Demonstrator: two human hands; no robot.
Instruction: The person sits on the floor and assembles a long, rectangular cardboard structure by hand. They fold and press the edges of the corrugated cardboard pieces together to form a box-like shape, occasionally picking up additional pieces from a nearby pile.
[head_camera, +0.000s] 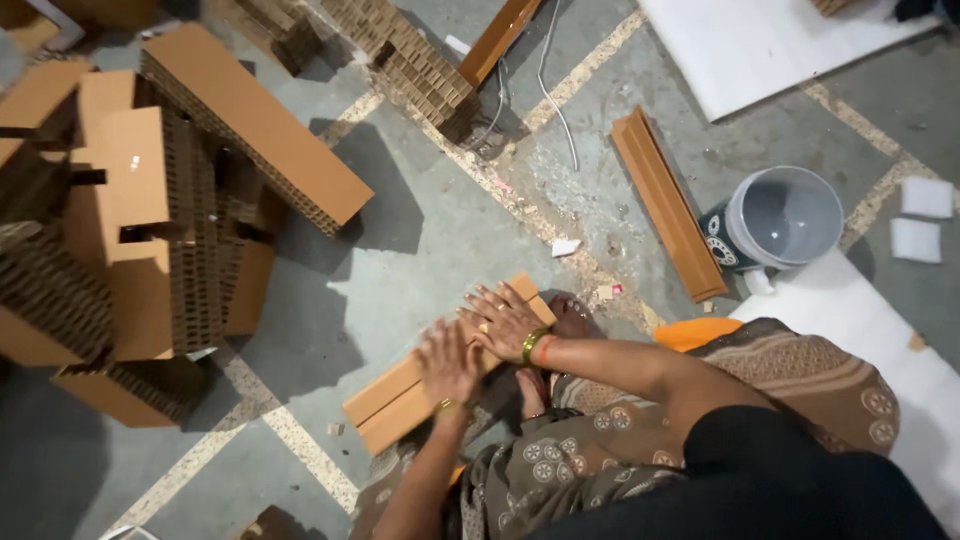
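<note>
Near: patterned garment over lap | left hand and right hand flat, fingers apart, pressing wooden moulding strip on floor by foot | risk: strip skidding under uneven pressure, pinching toes.

— What did the floor look like?
— Grey concrete, crossed by pale speckled strips and dusted with sawdust.
— And around it?
— Stacks of honeycomb cardboard blocks stood on the left, white foam sheets lay at the top right, and a grey bucket stood near them.
</note>
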